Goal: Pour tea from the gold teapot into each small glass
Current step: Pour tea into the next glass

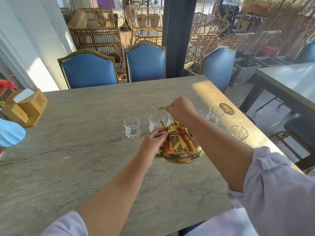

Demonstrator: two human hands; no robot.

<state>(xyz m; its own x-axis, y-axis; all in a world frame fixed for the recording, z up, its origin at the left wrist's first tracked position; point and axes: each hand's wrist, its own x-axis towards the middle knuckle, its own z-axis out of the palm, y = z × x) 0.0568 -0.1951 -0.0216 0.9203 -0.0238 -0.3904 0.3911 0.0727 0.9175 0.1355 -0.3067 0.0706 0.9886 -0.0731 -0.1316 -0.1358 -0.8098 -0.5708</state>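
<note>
A shiny gold teapot (pixel 181 147) hangs just above the grey stone table (pixel 76 150), its spout toward the far left. My right hand (pixel 180 108) grips the handle from above. My left hand (pixel 153 143) rests against the pot's left side, fingertips at the lid rim. Several small clear glasses stand in a row behind the pot: one at the left (pixel 132 127), one beside it (pixel 156 122), one partly hidden by my right hand and the lid knob, one to the right (pixel 214 114) and one nearer me at the right (pixel 238 132). All visible glasses look empty.
A wooden napkin holder (pixel 25 108) and a light blue ribbed vase (pixel 10 133) stand at the table's left side. A round black number sticker (pixel 226 109) lies near the right edge. Three blue chairs (pixel 88 68) line the far side. Another table (pixel 289 79) stands to the right.
</note>
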